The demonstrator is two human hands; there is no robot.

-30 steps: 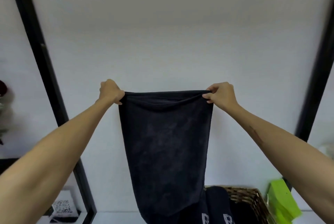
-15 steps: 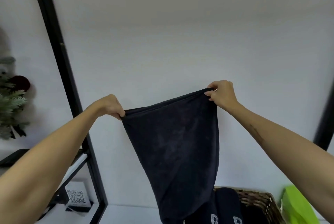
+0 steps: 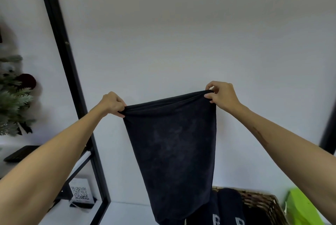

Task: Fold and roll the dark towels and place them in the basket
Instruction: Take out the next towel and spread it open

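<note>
A dark towel point(image 3: 172, 148) hangs in the air in front of a white wall, doubled over and narrowing toward its bottom. My left hand point(image 3: 113, 104) pinches its top left corner and my right hand point(image 3: 221, 95) pinches its top right corner, a little higher. Below, at the bottom right, a wicker basket point(image 3: 261, 204) holds rolled dark towels point(image 3: 230, 206) with white letters on them. The hanging towel's lower end covers the basket's left part.
A black frame post point(image 3: 63, 57) runs diagonally at the left. A QR code card point(image 3: 80, 194) stands at its foot. A small fir tree point(image 3: 12, 95) is at the far left. A bright green object point(image 3: 301, 208) lies right of the basket on the white tabletop point(image 3: 127, 214).
The towel's top edge has gone from level to tilted, with my left hand lower. The view has swung left and the fir tree has come into sight.
</note>
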